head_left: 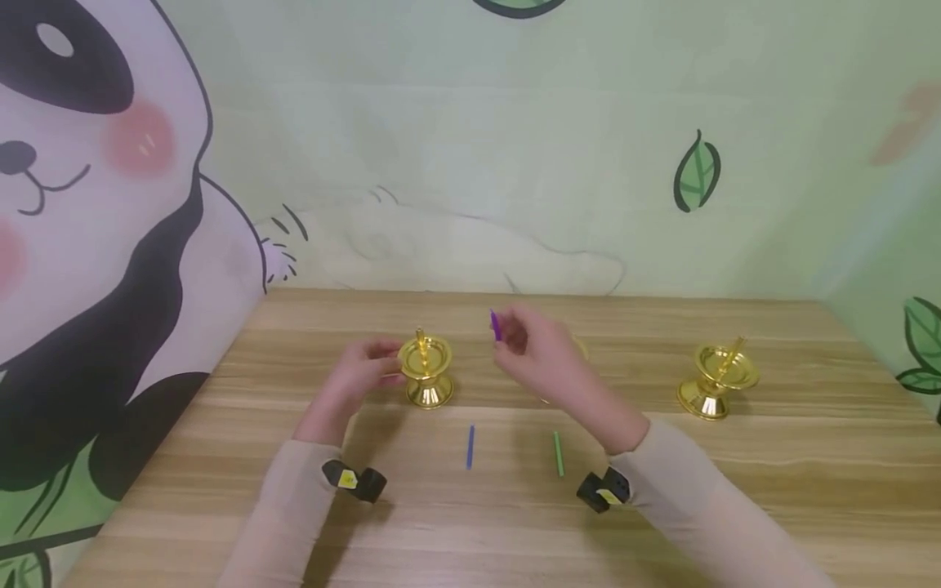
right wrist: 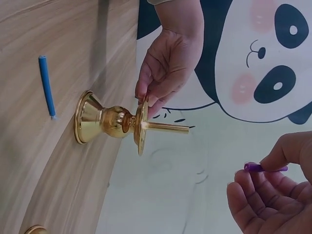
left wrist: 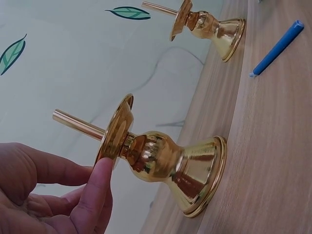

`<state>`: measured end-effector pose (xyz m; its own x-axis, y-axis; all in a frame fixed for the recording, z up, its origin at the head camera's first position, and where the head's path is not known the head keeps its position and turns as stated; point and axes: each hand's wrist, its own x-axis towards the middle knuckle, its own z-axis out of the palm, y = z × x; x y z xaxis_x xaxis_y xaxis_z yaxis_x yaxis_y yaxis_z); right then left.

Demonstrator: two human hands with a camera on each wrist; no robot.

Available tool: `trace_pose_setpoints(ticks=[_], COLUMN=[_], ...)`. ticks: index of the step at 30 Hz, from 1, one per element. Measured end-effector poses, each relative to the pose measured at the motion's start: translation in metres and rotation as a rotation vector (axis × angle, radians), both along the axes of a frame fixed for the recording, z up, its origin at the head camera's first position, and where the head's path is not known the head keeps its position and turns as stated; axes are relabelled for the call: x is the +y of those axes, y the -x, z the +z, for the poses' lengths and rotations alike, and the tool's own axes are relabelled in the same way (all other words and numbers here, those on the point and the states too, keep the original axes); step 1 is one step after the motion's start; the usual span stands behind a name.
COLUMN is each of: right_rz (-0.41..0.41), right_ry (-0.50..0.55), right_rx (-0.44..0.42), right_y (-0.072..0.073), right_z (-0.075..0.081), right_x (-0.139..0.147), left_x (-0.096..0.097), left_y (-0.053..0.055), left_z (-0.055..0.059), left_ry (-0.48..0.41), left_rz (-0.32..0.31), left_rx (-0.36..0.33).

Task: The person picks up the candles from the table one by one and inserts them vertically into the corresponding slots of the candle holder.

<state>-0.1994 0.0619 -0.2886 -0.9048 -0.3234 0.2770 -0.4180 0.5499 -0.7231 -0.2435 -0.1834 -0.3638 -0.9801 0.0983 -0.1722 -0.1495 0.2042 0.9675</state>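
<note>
Candles (head_left: 470, 447), three, right grip (head_left: 540, 347) pinching purple one (head_left: 496, 326), holders (head_left: 430, 392), three, left grip (head_left: 358, 370) pinching one

Small walled-in nook, most like decorated recording booth; whether inside home, office or shop, cannot tell. Pale green back wall (head_left: 441, 147) carries outlined leaf (head_left: 697, 173), shows faint creases as on hung sheet. Large cartoon panda (head_left: 125, 204) fills left side. Right wall (head_left: 889, 212), leaf-patterned too, meets back wall at corner. Wood-grain counter (head_left: 470, 531) runs up to back wall. Black wrist cameras (head_left: 371, 485) at both cuffs suit filming setup.
</note>
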Motion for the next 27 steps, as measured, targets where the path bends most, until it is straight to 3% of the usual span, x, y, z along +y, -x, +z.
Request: trace_pose_setpoints(ticks=[20,27], right_rz=[0.129,0.136], right_ry=[0.067,0.026], right_rx=[0.002,-0.013], right_y=[0.032,0.042], right_z=[0.000,0.000], right_x=[-0.031,-0.043], left_x=[0.000,0.000], left_y=[0.002,0.000], left_z=[0.000,0.002], left_ry=[0.007,0.001], left_rz=[0.009,-0.002], left_rx=[-0.022,-0.011])
